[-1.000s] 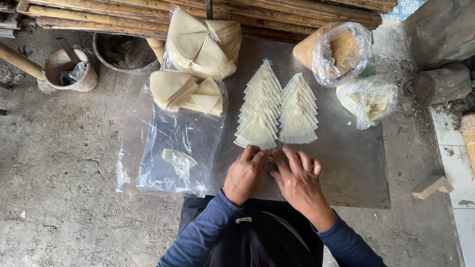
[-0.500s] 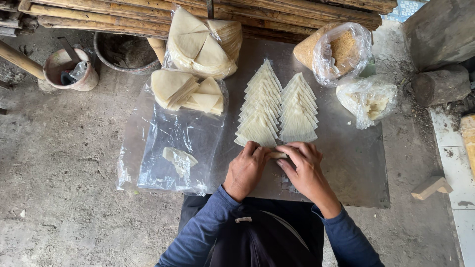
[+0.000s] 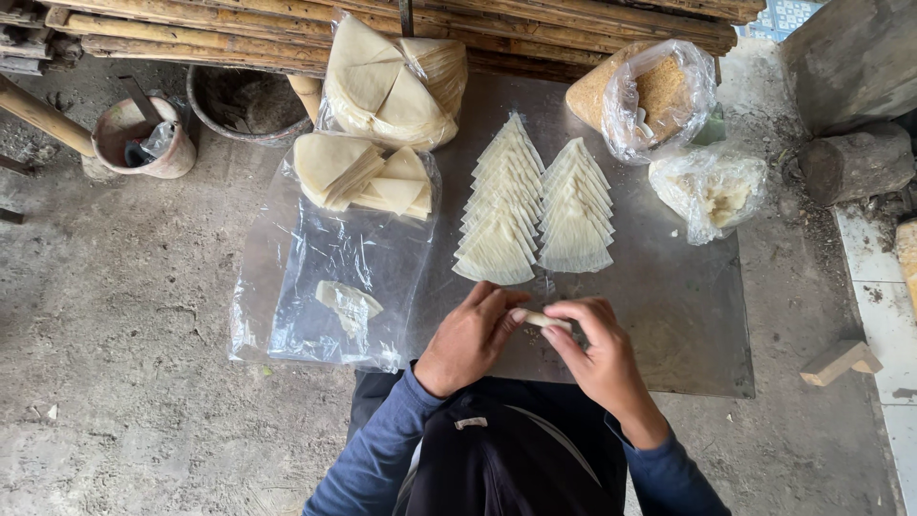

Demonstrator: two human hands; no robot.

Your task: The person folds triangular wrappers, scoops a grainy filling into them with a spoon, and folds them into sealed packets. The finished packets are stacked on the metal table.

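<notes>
We hold a small pale roll of wrapper (image 3: pixel 541 319) between both hands, the left hand (image 3: pixel 470 336) and the right hand (image 3: pixel 594 352) each closed on one end of it with fingertips pinched together. The roll's long axis runs left to right between the two grips, roughly level, its ends pointing into our palms.

Directly under the grip lies a flat grey metal sheet (image 3: pixel 688 334) that serves as our table, resting on a rough concrete floor (image 3: pixel 124 363). Just beyond the grip, two fanned rows of folded triangular wrappers (image 3: pixel 535 205) lie side by side, tips pointing away from us. To the left of the grip a clear plastic sheet (image 3: pixel 325 277) is spread out, with a crumpled scrap of wrapper (image 3: pixel 349 304) on it and, farther out, a stack of flat wrappers (image 3: pixel 363 177). Beyond that sits a bagged bundle of wrappers (image 3: pixel 392 81). To the far right of the grip are a bag of brown crumbs (image 3: pixel 659 91) and a bag of pale filling (image 3: pixel 712 191). At the far edge bamboo poles (image 3: pixel 239 29) lie across, and a pink pot (image 3: pixel 143 139) stands well off to the left.
</notes>
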